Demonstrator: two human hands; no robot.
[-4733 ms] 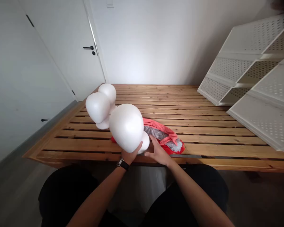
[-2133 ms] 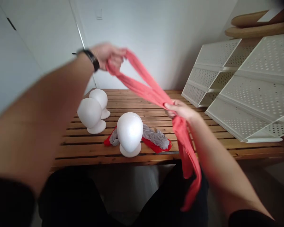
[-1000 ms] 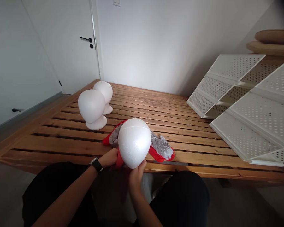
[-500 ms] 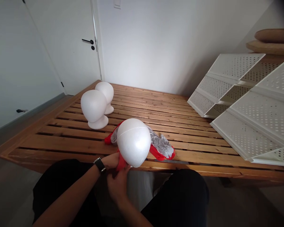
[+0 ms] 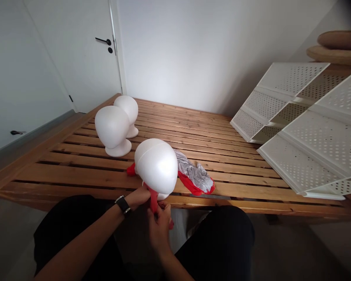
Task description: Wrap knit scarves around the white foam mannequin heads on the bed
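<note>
Head view — three foam heads (image 5: 156, 166), two hands (image 5: 150, 207) seemingly both pinching one red scarf (image 5: 153, 201).

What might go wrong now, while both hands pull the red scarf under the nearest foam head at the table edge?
1. The foam head stands near the front edge of the slatted table; a hard pull could tip it off.
2. The red scarf, gripped by the left hand and the right hand, might slip off the narrow neck.
3. The grey and red cloth lying beside the base may get dragged along.
</note>
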